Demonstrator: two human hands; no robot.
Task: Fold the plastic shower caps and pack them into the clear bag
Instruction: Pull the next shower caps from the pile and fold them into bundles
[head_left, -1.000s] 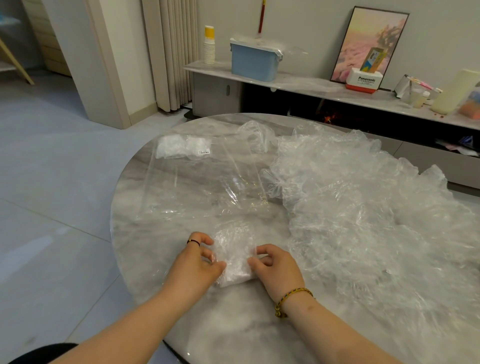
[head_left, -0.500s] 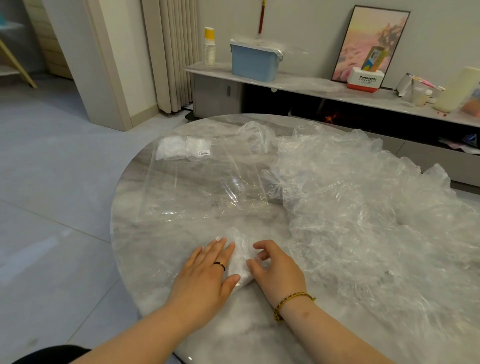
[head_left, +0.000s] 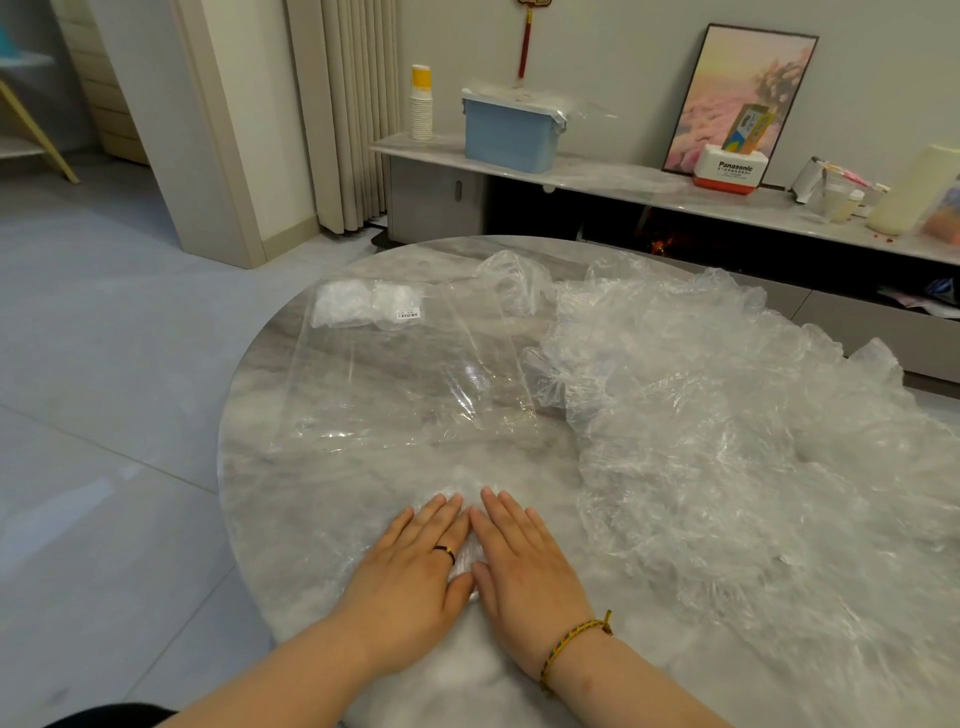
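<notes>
Shower cap (head_left: 466, 556), crinkly and folded small, pressed flat under left hand (head_left: 410, 566) and right hand (head_left: 524, 561), fingers straight, side by side.

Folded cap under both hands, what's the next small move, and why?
Probably pick up the folded cap and slide it into the clear bag. The left hand and right hand lie flat on it, pressing it compact; packed caps sit at the bag's far end.

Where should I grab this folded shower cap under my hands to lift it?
Probably its near end, between the thumbs. The folded cap lies pressed flat under the left hand and right hand, so pinch top and bottom from your side; that keeps the fold shut and its far end toward the clear bag.
</notes>
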